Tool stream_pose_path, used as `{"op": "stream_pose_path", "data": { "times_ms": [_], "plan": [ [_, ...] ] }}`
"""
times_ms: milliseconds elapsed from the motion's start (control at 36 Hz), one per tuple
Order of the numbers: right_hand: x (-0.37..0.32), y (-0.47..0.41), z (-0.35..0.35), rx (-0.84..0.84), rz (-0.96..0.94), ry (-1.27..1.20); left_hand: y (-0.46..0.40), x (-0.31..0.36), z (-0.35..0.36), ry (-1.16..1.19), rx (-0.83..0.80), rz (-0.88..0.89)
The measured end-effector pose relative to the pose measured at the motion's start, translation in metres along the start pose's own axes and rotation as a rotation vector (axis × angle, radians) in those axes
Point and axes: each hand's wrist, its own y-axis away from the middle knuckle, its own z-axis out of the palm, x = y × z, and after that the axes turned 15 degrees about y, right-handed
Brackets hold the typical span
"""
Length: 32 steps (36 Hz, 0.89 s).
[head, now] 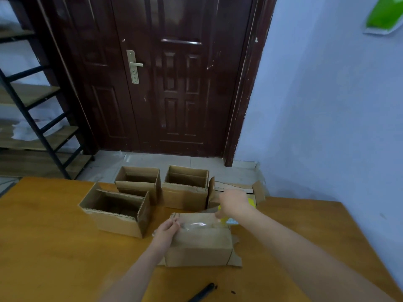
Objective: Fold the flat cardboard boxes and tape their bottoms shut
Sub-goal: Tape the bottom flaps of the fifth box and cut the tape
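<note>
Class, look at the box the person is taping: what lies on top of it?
A strip of clear tape lies along the box, left hand pressing one end, right hand at the other holding something yellow, mostly hidden. The seam underneath cannot be seen clearly.

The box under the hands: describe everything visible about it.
The box is plain brown corrugated cardboard, lying upside down on the wooden table, loose flaps splaying at its right end. A glossy strip of clear tape runs along the closed bottom seam. The left hand presses the left end; the right hand holds something yellow at the far right corner.

A wooden table [54,236] holds five brown boxes [118,212] and a black pen [201,293] near the front.
</note>
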Motion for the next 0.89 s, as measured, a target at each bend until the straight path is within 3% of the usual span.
{"op": "stream_pose_path", "data": {
  "times_ms": [111, 250, 417, 472, 528, 583, 667, 722, 778, 889],
  "plan": [
    [0.024, -0.003, 0.020, 0.050, -0.150, -0.341, -0.003, -0.002, 0.001, 0.017, 0.028, -0.001],
    [0.045, 0.003, 0.026, -0.052, -0.305, -0.818, -0.001, 0.000, -0.002, 0.075, 0.036, 0.013],
    [0.071, 0.001, 0.042, -0.367, -0.413, -1.290, -0.002, -0.002, 0.000, 0.072, 0.031, 0.046],
    [0.076, 0.003, 0.042, -0.437, -0.457, -1.285, -0.004, -0.002, 0.003, 0.042, 0.039, 0.054],
    [0.080, 0.007, 0.037, -0.447, -0.433, -1.120, -0.008, -0.007, 0.002, -0.039, 0.053, 0.047],
    [0.083, 0.010, 0.034, -0.421, -0.378, -0.793, -0.011, -0.013, -0.004, -0.109, 0.060, 0.057],
    [0.085, 0.008, 0.046, -0.393, -0.113, -0.245, -0.013, -0.013, -0.004, -0.149, -0.010, 0.090],
    [0.084, 0.012, 0.052, -0.365, 0.018, -0.052, -0.011, -0.010, 0.003, -0.150, -0.049, 0.093],
    [0.087, 0.015, 0.054, -0.366, 0.037, -0.076, -0.006, -0.009, 0.007, -0.124, -0.023, 0.086],
    [0.111, 0.023, 0.053, -0.391, -0.115, -0.496, -0.006, -0.007, 0.004, -0.014, 0.020, 0.074]
  ]
}}
